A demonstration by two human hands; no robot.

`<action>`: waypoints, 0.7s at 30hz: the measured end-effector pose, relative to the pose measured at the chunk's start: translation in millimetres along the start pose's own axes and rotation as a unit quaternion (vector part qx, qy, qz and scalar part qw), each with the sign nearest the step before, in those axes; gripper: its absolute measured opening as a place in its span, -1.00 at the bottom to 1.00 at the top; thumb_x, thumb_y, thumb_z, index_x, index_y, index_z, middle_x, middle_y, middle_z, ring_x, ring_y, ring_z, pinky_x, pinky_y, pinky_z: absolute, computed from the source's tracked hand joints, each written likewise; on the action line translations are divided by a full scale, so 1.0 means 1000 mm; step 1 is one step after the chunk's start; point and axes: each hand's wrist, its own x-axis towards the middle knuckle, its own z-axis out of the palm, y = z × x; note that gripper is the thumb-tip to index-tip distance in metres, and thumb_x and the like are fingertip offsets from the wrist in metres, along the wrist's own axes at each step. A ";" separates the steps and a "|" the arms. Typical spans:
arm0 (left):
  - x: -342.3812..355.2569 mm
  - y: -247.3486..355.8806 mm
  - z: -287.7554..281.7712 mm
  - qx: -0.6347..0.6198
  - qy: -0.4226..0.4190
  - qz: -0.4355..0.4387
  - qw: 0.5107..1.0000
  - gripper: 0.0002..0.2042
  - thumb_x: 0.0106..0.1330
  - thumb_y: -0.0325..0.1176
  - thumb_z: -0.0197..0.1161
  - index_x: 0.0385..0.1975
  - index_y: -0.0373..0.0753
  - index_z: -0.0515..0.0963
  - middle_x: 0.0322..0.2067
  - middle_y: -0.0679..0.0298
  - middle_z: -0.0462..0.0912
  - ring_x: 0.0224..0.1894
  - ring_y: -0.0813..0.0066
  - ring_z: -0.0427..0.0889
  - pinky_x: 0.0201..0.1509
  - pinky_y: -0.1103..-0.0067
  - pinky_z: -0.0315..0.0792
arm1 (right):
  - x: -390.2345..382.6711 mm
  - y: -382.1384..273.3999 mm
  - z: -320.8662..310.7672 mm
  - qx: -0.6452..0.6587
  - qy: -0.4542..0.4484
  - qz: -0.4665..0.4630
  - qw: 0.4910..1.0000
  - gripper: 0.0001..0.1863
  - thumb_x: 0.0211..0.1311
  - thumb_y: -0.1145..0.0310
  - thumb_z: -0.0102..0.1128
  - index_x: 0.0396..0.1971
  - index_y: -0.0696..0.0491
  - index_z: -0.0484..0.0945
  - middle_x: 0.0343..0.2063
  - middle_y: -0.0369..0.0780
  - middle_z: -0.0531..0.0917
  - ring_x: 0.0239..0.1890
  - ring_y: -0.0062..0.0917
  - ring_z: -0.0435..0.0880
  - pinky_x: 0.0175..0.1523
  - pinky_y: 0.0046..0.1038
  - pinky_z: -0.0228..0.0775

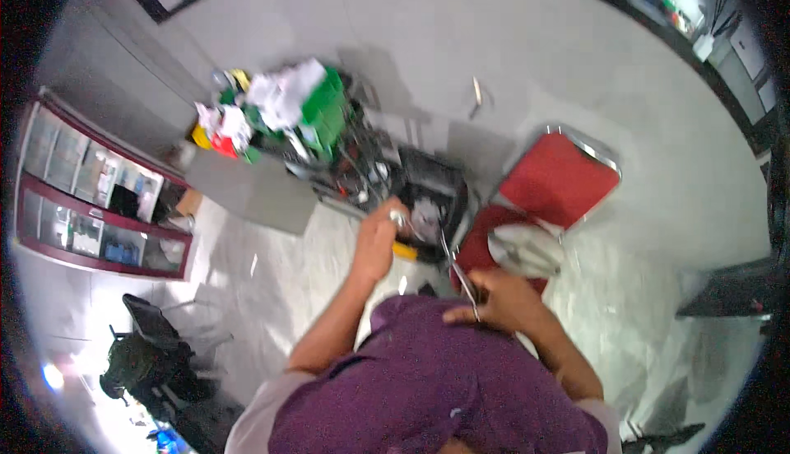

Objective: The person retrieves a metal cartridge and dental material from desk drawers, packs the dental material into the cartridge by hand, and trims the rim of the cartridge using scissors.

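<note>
My left hand [380, 244] is closed, its fingers pinched around a small whitish thing that is too blurred to name. Just beyond the fingers stands an open black container [451, 186], with a pale grey heap [427, 217] inside it. In my right hand [508, 302] is a long, thin metal tool [462, 276], gripped at its near end. The tool's dark tip points away from me, toward the container's near right corner. Blur and the grip hide whether it is scissors or tongs.
Right of the container is a red chair [561, 176] with a pale round object [527, 250] on its seat. Green bags and white scraps [284, 96] are heaped at the back left, beside dark clutter. A glass-fronted cabinet [95, 207] stands at far left, black equipment [152, 355] below it.
</note>
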 end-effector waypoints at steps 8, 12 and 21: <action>0.004 0.001 0.027 -0.101 0.000 -0.032 0.994 -0.79 0.24 -0.31 -0.10 -0.52 -0.28 0.40 -0.57 0.35 0.37 -0.48 0.58 0.31 -0.34 0.60 0.22 | -0.003 0.002 0.003 0.028 -0.019 0.005 0.999 -0.17 -0.13 -0.47 0.19 -0.31 0.12 0.58 -0.36 0.02 0.64 -0.20 -0.09 0.65 -0.07 -0.21 0.45; 0.007 0.002 0.029 -0.122 0.000 0.009 0.992 -0.83 0.27 -0.38 -0.10 -0.52 -0.26 0.38 -0.55 0.40 0.35 -0.47 0.66 0.30 -0.36 0.63 0.22 | -0.007 0.002 -0.004 0.044 -0.010 -0.007 0.999 -0.26 -0.08 -0.39 0.24 -0.30 0.08 0.61 -0.35 -0.03 0.66 -0.20 -0.15 0.66 -0.07 -0.24 0.45; 0.013 -0.010 0.038 -0.101 0.047 0.093 0.989 -0.88 0.16 -0.49 -0.10 -0.57 -0.32 0.35 -0.58 0.29 0.37 -0.50 0.56 0.35 -0.39 0.60 0.26 | -0.007 -0.005 -0.009 0.078 -0.015 0.040 0.996 -0.45 -0.07 -0.15 0.42 -0.23 0.00 0.64 -0.30 -0.18 0.70 -0.20 -0.38 0.68 -0.09 -0.39 0.46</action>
